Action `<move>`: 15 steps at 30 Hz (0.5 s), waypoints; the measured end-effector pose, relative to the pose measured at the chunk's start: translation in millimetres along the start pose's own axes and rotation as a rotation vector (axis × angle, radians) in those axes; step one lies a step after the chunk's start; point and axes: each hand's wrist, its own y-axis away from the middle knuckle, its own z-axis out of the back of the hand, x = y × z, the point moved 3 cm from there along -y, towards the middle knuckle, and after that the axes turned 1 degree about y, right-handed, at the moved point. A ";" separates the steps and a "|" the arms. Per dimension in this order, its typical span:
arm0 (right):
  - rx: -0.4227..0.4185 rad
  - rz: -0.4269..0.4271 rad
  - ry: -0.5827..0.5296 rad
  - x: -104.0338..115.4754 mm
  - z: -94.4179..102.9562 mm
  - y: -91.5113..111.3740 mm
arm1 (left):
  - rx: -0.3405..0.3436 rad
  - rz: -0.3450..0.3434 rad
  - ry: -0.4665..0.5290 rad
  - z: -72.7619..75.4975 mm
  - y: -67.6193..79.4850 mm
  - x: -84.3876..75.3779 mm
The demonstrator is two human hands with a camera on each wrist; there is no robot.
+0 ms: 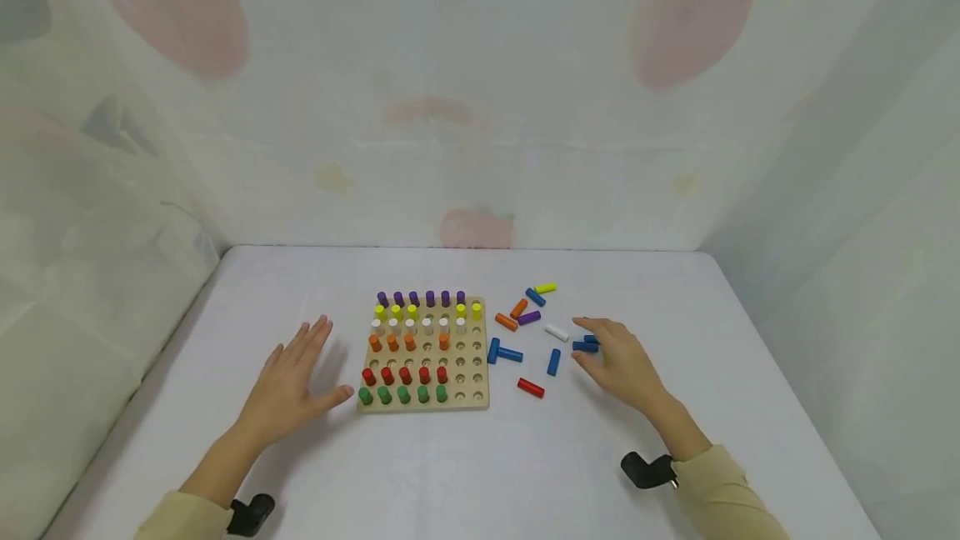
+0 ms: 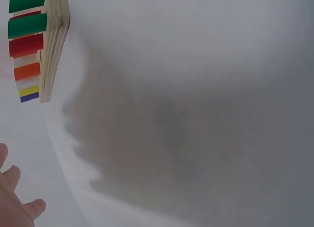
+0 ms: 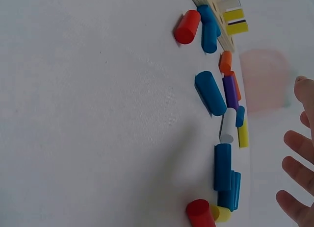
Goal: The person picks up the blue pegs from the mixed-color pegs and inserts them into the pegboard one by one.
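A wooden pegboard [image 1: 472,344] lies mid-table, holding rows of purple, yellow, white, orange, red and green pegs, with bare holes mostly on its right side. My left hand [image 1: 294,386] hovers left of the board, fingers spread, holding nothing; its thumb points at the board's near left corner. Over the loose pegs on the right is my right hand [image 1: 621,361], its fingers relaxed and apart. Blue pegs [image 1: 585,347] lie by its fingertips, partly hidden under the hand. In the right wrist view, a red peg [image 3: 200,213] and a yellow peg [image 3: 222,213] lie near those blue ones.
Between board and right hand lie a white peg [image 1: 557,332], a red peg [image 1: 531,388], a purple peg [image 1: 529,317] and several orange and blue ones. A yellow peg [image 1: 546,287] lies farthest back. Patterned white cloth [image 1: 450,173] encloses the table's back and sides.
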 end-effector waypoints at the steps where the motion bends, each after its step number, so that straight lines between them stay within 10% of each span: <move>1: 0.002 -0.004 -0.005 0.5 -1.9 -0.1 | 0.009 -0.003 -0.001 -1.7 0.3 -0.2; 15: 0.057 -0.029 -0.153 16.5 -23.6 -7.2 | 0.149 -0.014 0.003 -11.2 0.0 -5.8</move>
